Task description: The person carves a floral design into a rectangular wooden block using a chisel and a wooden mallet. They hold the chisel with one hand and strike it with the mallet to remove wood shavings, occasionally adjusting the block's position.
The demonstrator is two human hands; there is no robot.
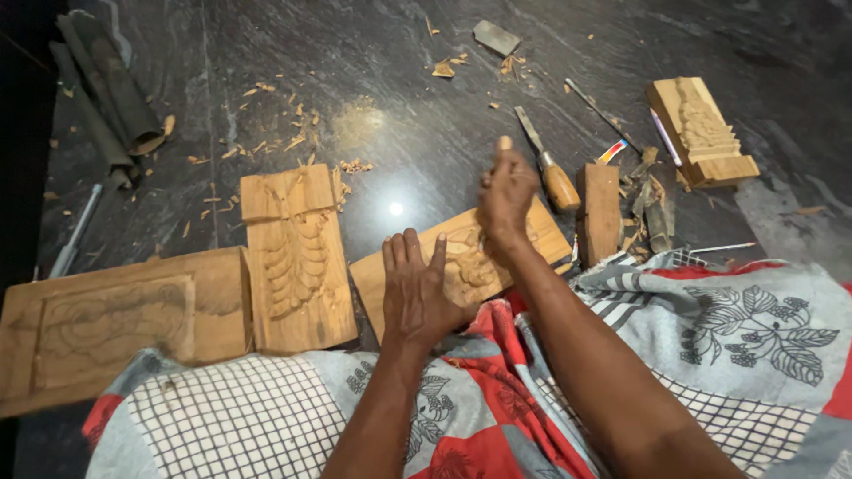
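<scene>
Woodcarving on a dark polished stone floor (373, 53), person seated, legs under a patterned cloth (754, 346) of grey, red and white.

Far left: rolled dark material (106, 89) near the floor's edge, a thin metal rod (75, 231) below it. Large flat panel (98, 324) with a shallow outlined figure. Just beside it, an upright panel (297, 262) with a leaf-like relief cut deeper. Wood chips (275, 133) scattered above both.

Centre: left hand (417, 288) lies flat, fingers spread, palm pressing the near end of the carved plank (461, 257), which rests tilted on the floor against the lap. Right hand (508, 191) is closed in a fist around a slim tool handle (504, 144) whose tip meets the plank's relief; the blade itself is hidden.

Judgement on the step: the bracing hand should sit behind the cutting edge, as it does here. Light, short strokes look advisable; the relief is fine and the plank is unclamped.

Right: wooden-handled chisel (555, 173), an upright wood block (601, 213), further thin tools (599, 111), a finished-looking carved piece (701, 129), and a small grey stone (495, 37) farther back. A lamp reflection (395, 209) shows on the floor; surroundings are dim.
</scene>
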